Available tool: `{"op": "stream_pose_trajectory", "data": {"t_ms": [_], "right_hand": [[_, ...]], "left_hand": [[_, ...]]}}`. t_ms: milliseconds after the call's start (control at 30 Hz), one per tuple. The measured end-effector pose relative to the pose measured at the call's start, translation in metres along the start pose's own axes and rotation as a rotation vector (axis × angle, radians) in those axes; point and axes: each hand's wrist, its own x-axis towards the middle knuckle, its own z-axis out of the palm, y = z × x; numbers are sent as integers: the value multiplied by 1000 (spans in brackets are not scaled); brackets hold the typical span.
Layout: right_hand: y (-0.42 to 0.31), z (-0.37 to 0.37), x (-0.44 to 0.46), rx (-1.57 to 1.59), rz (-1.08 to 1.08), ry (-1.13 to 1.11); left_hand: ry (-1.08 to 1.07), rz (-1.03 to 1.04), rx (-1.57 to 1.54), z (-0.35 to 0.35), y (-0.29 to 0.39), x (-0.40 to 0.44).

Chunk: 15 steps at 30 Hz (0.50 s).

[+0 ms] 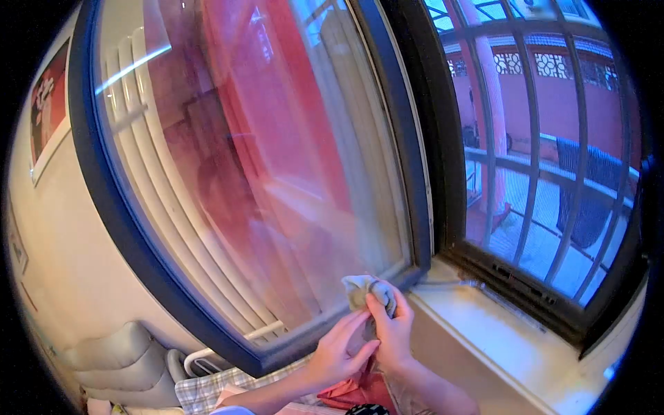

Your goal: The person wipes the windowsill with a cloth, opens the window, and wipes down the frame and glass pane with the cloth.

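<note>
A bunched pale grey-green cloth (359, 288) is gripped in my right hand (395, 330), near the lower corner of the open window sash. The thumb presses on the cloth and the other fingers fold behind it. Just to the left, my left hand (337, 354) curls its fingers and thumb around the lower part of the cloth, which is partly hidden by both hands. Behind the hands stands the glass pane (290, 228) in its dark frame (149, 256). Streaks and reflections show on the glass.
A white sill (508, 346) runs under the barred window opening (532, 159) at right. White radiator tubes (162, 180) show through the glass. A grey padded seat (117, 363), a checked cloth (200, 393) and red fabric (356, 393) are below. A framed picture (50, 104) hangs at left.
</note>
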Motion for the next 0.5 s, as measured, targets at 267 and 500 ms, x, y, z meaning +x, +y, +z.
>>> {"op": "stream_pose_trajectory", "data": {"t_ms": [267,500], "right_hand": [[-72,102,32,-28,-17,-281],[-174,190,82,-56,215,-415]], "left_hand": [[143,-409,-270,-103,11,83],[8,-292,-289,-255,87,184]]}}
